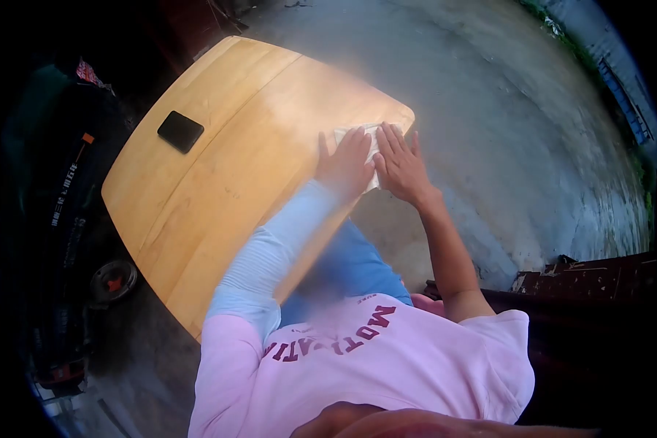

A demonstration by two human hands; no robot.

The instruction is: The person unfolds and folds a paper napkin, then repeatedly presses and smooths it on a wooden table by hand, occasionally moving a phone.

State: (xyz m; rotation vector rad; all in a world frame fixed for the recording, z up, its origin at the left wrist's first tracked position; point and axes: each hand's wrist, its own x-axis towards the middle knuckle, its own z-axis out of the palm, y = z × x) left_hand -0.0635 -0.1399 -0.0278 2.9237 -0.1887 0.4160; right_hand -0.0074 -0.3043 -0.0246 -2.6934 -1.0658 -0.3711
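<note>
My left hand (346,164), below a light blue sleeve, lies flat with its thumb spread on a wooden tabletop (219,168). Beside it, my right hand (404,166) is stretched out flat near the table's right corner. A crumpled white cloth (373,147) lies under and between the two hands, partly covered by them. Both palms rest on it, and neither set of fingers is wrapped round it.
A black phone (180,132) lies on the far left part of the tabletop. Dark machinery with a round wheel-like part (114,281) stands to the left. Concrete floor (489,109) spreads beyond the table. At lower right is a dark reddish panel (588,281).
</note>
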